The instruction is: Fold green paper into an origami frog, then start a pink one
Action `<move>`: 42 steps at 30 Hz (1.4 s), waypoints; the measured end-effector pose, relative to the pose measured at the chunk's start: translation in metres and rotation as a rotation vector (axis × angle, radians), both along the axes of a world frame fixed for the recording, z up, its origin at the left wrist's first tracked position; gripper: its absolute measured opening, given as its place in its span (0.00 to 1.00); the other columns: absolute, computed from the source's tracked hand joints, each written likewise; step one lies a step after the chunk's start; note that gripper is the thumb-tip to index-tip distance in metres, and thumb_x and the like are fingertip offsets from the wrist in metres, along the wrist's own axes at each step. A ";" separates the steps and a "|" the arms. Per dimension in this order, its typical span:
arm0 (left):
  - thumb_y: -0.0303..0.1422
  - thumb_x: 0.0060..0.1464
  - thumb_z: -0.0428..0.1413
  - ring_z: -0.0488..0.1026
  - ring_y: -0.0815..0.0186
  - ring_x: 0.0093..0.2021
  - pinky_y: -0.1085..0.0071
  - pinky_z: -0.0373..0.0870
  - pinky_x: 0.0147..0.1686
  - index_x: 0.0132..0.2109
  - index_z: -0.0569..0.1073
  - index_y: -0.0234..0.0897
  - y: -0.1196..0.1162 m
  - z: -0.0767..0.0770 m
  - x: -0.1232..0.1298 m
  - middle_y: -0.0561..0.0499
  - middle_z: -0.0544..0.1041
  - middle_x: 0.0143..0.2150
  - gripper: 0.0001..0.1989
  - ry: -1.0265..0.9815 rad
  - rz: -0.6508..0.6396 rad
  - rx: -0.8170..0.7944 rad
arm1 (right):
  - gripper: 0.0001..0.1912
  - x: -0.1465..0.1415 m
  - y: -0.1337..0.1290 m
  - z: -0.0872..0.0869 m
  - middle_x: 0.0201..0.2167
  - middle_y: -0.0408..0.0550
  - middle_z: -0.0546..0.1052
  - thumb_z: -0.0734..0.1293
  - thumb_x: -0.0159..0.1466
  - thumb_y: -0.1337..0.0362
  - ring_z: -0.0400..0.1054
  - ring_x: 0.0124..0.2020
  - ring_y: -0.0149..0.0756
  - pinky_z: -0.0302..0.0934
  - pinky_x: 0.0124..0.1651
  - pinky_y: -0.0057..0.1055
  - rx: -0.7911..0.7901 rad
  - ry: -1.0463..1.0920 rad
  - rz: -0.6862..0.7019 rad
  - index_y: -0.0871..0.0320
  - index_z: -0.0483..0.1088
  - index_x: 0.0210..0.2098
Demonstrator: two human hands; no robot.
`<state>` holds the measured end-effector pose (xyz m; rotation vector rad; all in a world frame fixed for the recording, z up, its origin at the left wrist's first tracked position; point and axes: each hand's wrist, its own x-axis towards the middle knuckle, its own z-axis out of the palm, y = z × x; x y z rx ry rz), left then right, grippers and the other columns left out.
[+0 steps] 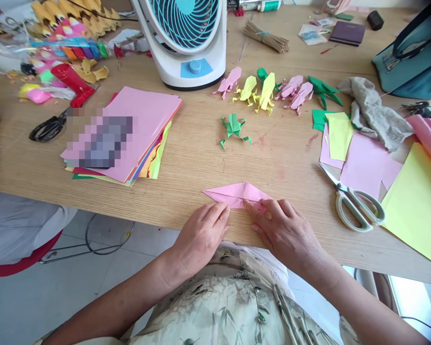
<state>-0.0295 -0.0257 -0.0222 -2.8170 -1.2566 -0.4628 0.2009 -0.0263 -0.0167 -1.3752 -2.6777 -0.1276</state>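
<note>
A folded pink paper (pixel 237 192), long and pointed at its left end, lies flat near the table's front edge. My left hand (pixel 204 230) rests on its lower left edge with the fingers pressed together. On the right part of the paper, my right hand (pixel 287 230) presses with its fingertips, the fingers a little apart. Beyond the paper sits a green folded frog (pixel 233 128). Farther back stands a row of folded figures, among them a yellow one (pixel 266 92) and a pink one (pixel 230 82).
At the left are a stack of coloured paper (pixel 143 120), black-handled scissors (pixel 48 127) and a seated person's leg (pixel 14 225). A fan (pixel 194 67) stands behind. White-handled scissors (pixel 357 203), a yellow sheet (pixel 420 206) and a grey cloth (pixel 373 115) lie at the right.
</note>
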 end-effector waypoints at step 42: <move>0.29 0.65 0.49 0.51 0.54 0.72 0.50 0.55 0.67 0.64 0.68 0.35 0.042 0.018 0.002 0.44 0.64 0.69 0.21 0.092 -0.289 -0.170 | 0.25 0.028 0.006 -0.005 0.53 0.59 0.70 0.58 0.72 0.65 0.62 0.51 0.46 0.64 0.53 0.44 -0.165 0.326 0.153 0.62 0.59 0.67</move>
